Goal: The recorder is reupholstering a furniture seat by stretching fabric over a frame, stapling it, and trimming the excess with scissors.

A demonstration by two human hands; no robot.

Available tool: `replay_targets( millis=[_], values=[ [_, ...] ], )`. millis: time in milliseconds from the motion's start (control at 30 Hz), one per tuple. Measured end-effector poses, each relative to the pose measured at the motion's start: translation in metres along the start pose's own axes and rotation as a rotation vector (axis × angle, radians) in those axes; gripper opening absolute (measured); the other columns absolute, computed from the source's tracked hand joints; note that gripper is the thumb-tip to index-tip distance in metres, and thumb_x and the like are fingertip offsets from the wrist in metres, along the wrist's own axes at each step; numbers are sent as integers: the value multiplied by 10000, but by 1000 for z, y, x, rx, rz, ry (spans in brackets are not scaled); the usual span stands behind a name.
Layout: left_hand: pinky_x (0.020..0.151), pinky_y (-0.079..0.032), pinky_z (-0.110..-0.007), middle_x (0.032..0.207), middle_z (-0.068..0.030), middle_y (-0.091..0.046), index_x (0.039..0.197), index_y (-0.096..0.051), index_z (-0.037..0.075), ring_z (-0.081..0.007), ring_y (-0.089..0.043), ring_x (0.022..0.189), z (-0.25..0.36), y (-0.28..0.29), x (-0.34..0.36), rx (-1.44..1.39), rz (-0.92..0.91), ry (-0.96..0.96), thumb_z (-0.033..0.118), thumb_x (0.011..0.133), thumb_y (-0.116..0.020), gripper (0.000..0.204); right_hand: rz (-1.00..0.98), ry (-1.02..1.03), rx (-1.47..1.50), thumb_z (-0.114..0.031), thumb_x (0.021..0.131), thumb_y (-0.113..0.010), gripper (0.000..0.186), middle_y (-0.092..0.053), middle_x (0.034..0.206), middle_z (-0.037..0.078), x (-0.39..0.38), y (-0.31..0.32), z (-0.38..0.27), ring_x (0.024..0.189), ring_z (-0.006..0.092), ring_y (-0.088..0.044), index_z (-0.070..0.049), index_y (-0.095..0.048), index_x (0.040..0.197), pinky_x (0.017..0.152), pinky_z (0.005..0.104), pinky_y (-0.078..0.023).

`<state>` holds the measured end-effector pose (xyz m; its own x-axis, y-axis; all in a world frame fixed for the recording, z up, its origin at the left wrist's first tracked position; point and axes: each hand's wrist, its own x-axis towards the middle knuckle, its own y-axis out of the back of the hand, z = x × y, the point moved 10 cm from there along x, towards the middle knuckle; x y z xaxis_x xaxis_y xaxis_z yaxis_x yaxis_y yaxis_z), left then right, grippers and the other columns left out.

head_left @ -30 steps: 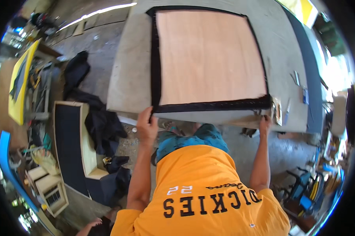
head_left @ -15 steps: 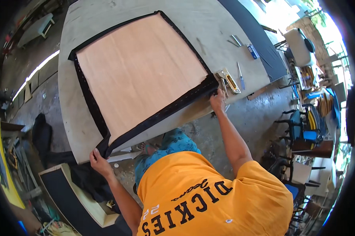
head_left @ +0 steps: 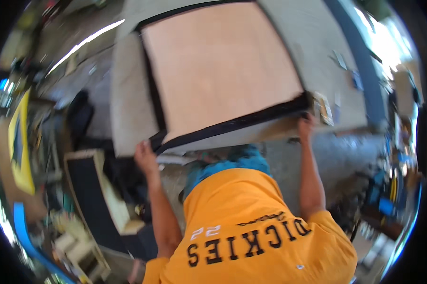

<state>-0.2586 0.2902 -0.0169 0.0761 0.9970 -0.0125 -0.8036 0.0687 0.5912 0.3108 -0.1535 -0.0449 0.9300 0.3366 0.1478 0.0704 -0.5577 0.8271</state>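
A pale plywood panel (head_left: pixel 223 66) edged with folded black fabric (head_left: pixel 237 124) lies on the worktable. At the panel's near left corner, my left hand (head_left: pixel 146 158) is closed, pinching a loose fold of that fabric. My right hand (head_left: pixel 306 125) grips the near right corner, its fingers at the fabric-covered edge and partly blurred. Just right of that corner lies a metal staple gun (head_left: pixel 323 110), with a screwdriver (head_left: pixel 337 109) beyond it.
Strips of staples (head_left: pixel 339 59) and a small blue box (head_left: pixel 357 80) lie on the table's right side. On the left, a wooden frame with a black panel (head_left: pixel 93 194) stands on the floor by dark cloth. Chairs and clutter (head_left: pixel 388 194) fill the right.
The whole view has turned and blurred, so the panel and table appear further right and higher. Both hands keep hold of the same two near corners.
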Motion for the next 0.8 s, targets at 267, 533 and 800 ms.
replay_targets(
  millis=[267,533,800],
  values=[
    [733,-470,-311,880,-79,-680,1041,-672,4,-183,-564,765,59,15,-27,-163,3,-33,206,1017,-599,216,16,-34,-263,-170,862,-618,301,-659,1001,185,9,-1,-5,912,410,-631,11,-707,1085,829,453,-514],
    [763,-474,-299,915,-78,-682,1048,-659,2,-178,-575,795,55,17,-27,-194,15,-25,163,1002,-614,174,-87,-86,-130,-167,879,-615,264,-650,966,160,14,-7,-7,868,366,-611,-5,-697,1070,783,423,-499],
    [816,-490,-302,1007,-74,-695,1095,-650,6,-192,-617,874,47,12,-7,-336,7,-36,82,976,-607,148,-180,-167,14,-163,898,-611,221,-640,926,133,24,-16,-18,818,314,-588,-23,-685,1052,731,388,-481]
  ],
)
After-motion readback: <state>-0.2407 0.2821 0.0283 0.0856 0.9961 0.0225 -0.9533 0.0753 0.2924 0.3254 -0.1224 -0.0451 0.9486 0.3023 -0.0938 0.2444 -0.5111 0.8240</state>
